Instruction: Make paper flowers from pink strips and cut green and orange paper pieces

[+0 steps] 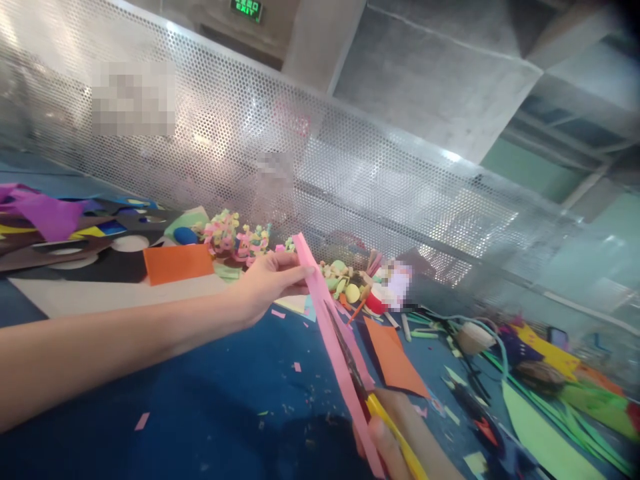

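While the left hand (270, 283) pinches the top end of the pink paper strip (324, 319), thumb under and fingers pressed together on top, the strip hangs above the blue table (210, 400), slanting from 11 o'clock down to 5 o'clock.

- Right hand (395, 440), at the frame's 5 o'clock edge: fingers curled shut around the yellow handles of the scissors (361, 390). The dark blades lie along the strip, pointing to 11 o'clock. How far apart the blades stand is blurred; cannot tell.
- Judgement on the cut: hold the strip taut between pinch and blades, feed the paper deep into the blades, use long slow closes and steer with the paper hand so the line runs parallel to the edge. A slack strip would likely buckle and wander.
- Left pose: wrist straight, palm turned inward, bare forearm stretched in low from 8 o'clock.
- Right pose: wrist low, mostly out of view.
- Around: orange sheet (395, 360) on the table at 3 o'clock of the blades; paper curls (235, 237) at 10 o'clock of the pinch; mesh screen (300, 153) behind.
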Demonstrator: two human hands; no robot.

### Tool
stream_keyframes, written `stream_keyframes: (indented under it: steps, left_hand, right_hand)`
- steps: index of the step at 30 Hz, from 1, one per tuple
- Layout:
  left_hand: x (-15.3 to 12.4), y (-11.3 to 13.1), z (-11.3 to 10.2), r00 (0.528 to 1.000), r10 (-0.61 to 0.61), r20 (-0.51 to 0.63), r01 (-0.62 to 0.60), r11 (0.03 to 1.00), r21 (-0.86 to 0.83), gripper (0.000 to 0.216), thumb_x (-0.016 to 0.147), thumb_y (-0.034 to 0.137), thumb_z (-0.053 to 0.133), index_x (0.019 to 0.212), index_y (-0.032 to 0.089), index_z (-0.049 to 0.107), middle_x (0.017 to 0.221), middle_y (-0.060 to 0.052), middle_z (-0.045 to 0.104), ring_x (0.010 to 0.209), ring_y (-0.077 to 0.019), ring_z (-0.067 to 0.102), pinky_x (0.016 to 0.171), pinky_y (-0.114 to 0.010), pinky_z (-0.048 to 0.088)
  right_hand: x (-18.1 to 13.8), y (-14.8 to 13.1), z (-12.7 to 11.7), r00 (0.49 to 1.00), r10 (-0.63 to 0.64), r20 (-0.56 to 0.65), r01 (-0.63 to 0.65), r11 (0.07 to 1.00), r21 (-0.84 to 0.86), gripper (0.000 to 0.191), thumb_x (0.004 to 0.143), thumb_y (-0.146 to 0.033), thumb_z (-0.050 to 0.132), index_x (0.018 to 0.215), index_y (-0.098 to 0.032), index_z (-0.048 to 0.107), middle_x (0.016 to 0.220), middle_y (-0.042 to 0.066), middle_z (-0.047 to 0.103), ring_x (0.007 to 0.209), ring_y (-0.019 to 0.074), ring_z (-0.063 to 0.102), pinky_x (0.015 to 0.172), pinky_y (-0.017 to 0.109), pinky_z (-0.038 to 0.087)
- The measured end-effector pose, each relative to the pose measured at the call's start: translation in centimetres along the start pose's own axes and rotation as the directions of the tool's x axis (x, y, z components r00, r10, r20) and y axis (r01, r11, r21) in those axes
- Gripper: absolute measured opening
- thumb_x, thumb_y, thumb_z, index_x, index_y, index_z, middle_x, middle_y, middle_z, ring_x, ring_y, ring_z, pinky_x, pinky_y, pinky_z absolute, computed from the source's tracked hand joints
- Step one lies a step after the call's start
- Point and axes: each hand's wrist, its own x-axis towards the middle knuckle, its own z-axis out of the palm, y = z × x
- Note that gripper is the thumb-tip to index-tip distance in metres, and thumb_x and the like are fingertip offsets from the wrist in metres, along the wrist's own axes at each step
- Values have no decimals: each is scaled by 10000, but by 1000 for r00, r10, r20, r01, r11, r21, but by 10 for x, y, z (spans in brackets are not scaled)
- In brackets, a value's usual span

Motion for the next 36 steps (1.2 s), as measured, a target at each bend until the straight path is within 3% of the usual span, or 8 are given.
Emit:
stream_keyframes:
  steps: [8,16,36]
  left_hand:
    - [-4,-3,3,1000,1,16,-1,1000,18,131,742,233,667,804,117,672,791,-49,696,763,-152,646,796,-308,513]
    - [-3,-1,2,1000,-10,6,10,1000,-3,133,729,237,679,799,124,676,800,-50,697,759,-144,644,791,-288,511]
    - [1,-1,-2,1000,9,4,-9,1000,30,146,710,236,699,817,139,675,801,-39,696,741,-137,640,779,-295,510]
  right_hand:
    - [6,-9,-5,999,-43,6,43,999,-33,648,823,-681,197,605,-198,571,495,11,478,446,138,461,468,241,401]
    - [3,-2,2,995,16,-95,-19,999,-31,650,811,-694,234,605,-190,589,521,30,540,470,155,512,508,244,463]
    - [4,-2,0,998,-17,-54,15,999,-29,632,800,-687,273,587,-198,614,483,43,534,455,176,524,479,255,445]
